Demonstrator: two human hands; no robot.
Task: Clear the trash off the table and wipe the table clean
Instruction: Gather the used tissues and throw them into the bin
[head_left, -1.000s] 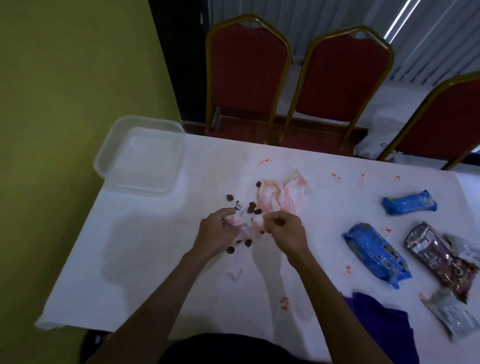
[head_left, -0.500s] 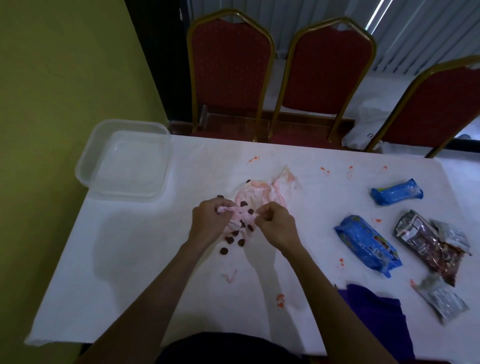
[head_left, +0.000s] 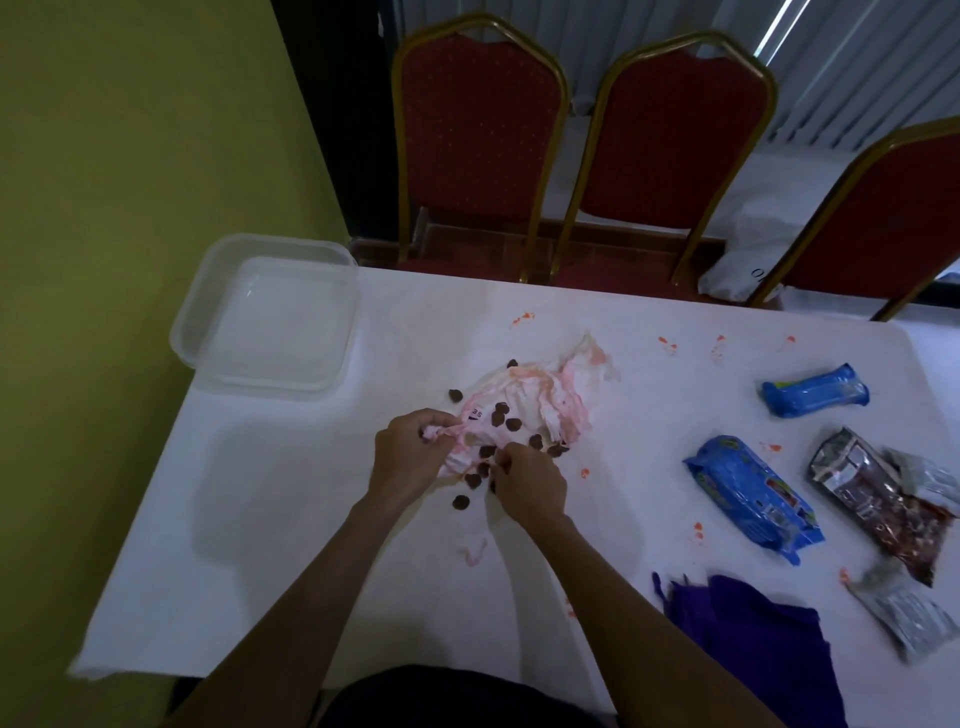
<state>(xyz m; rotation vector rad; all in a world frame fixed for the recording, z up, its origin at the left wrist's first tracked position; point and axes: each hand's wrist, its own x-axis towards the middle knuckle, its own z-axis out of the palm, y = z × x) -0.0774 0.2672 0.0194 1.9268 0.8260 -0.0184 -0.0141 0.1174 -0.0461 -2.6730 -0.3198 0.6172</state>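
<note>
Both hands, left (head_left: 410, 457) and right (head_left: 527, 486), pinch the near edge of the red-stained tissue (head_left: 524, 405) on the table (head_left: 270, 519).

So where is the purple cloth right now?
In the head view, the crumpled purple cloth lies at the table's near edge on the person's right, beside the right forearm and just below the big blue snack packet.

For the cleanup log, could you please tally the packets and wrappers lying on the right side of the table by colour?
Blue packets: 2, the small one and the large one
Dark brown packet: 1
Silver wrappers: 2, one and another
Total: 5
</note>
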